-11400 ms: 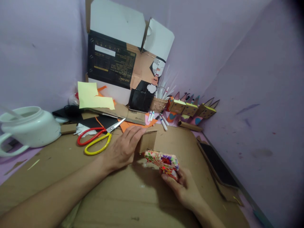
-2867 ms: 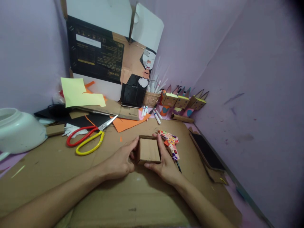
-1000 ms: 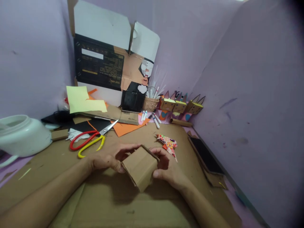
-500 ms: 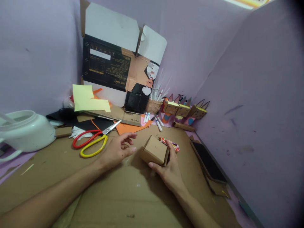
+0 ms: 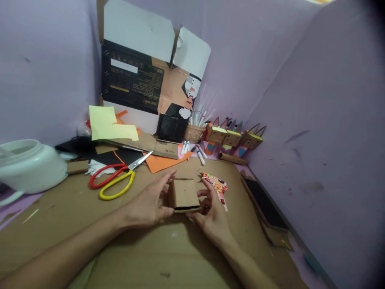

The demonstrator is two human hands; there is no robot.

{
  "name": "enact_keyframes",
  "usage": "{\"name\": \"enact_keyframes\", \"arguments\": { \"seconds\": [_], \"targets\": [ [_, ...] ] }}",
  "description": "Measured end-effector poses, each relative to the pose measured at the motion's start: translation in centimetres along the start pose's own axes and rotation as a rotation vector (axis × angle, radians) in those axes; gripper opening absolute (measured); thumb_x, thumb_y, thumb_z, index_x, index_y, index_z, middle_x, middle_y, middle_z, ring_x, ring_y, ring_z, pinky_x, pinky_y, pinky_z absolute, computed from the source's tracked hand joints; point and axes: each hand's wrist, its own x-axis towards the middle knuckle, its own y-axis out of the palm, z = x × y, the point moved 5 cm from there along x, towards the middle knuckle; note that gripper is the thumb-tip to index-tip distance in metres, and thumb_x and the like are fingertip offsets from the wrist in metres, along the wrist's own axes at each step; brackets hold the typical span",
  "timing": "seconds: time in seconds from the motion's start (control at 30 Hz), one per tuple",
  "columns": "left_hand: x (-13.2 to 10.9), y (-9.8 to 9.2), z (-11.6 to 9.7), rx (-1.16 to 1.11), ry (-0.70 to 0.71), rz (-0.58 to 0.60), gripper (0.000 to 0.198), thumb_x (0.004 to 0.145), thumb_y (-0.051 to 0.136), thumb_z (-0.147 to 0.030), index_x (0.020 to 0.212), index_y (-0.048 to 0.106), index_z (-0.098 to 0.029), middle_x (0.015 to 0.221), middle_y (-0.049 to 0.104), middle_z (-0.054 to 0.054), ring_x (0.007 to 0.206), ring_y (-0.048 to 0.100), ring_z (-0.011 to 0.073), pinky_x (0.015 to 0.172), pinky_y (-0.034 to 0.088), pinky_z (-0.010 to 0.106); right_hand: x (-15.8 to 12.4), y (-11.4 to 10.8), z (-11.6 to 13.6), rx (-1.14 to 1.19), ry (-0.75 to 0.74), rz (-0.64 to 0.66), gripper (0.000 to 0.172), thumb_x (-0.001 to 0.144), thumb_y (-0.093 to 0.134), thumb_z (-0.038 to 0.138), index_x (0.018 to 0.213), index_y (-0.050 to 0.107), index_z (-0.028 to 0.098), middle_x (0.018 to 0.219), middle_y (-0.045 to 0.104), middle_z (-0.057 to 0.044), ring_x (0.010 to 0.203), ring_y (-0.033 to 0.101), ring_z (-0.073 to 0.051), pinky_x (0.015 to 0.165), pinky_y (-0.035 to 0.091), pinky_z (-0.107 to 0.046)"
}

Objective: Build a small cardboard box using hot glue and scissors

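A small brown cardboard box (image 5: 185, 193) is held low over the cardboard-covered tabletop, with a dark gap along its near edge. My left hand (image 5: 150, 202) grips its left side, thumb at the near corner and fingers toward the far one. On the opposite side, my right hand (image 5: 212, 208) holds it with the thumb at the near edge and the fingers curled along the right face. Just beyond the right fingers lies a colourful patterned piece (image 5: 217, 182) whose kind I cannot make out. Scissors (image 5: 117, 180) with one red and one yellow handle lie open left of the box.
A white pot (image 5: 33, 168) stands at far left. An unfolded printed carton (image 5: 135, 80) leans on the wall behind yellow paper (image 5: 104, 124). Markers (image 5: 201, 155), a basket (image 5: 194, 133) and cardboard animal figures (image 5: 231, 138) are at the back. A phone (image 5: 266, 204) lies right.
My left hand has moved right and taken hold of the box. The box has shifted left and turned so its near edge faces me, uncovering more of the patterned piece.
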Motion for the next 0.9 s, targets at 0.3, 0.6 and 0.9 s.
{"name": "enact_keyframes", "arguments": {
  "seconds": [0.3,0.6,0.9],
  "targets": [
    [0.4,1.4,0.8,-0.025,-0.019,0.042,0.099,0.065,0.069,-0.02,0.145,0.01,-0.017,0.145,0.031,0.019,0.122,0.044,0.0303,0.101,0.035,0.049,-0.1,0.2,0.5,-0.129,-0.204,0.09,0.105,0.056,0.083,0.031,0.142,0.021,0.027,0.14,0.036,-0.013,0.124,0.04,-0.03,0.101,0.037,-0.047],
    [0.1,1.1,0.2,0.04,0.03,0.051,0.091,0.067,0.067,-0.022,0.143,0.017,-0.019,0.144,0.034,0.015,0.12,0.046,0.0297,0.102,0.036,0.045,0.4,0.9,1.6,0.184,-0.15,0.241,0.111,0.055,0.083,0.039,0.142,0.015,0.027,0.136,0.039,-0.014,0.123,0.045,-0.028,0.101,0.037,-0.044],
    [0.7,1.2,0.4,0.121,0.107,-0.004,0.089,0.063,0.071,-0.027,0.14,0.026,-0.021,0.136,0.044,0.014,0.117,0.048,0.0316,0.101,0.037,0.047,0.5,0.7,1.3,0.085,-0.221,0.211,0.111,0.053,0.084,0.033,0.141,0.017,0.028,0.13,0.045,-0.011,0.113,0.052,-0.027,0.097,0.04,-0.042]
  ]
}}
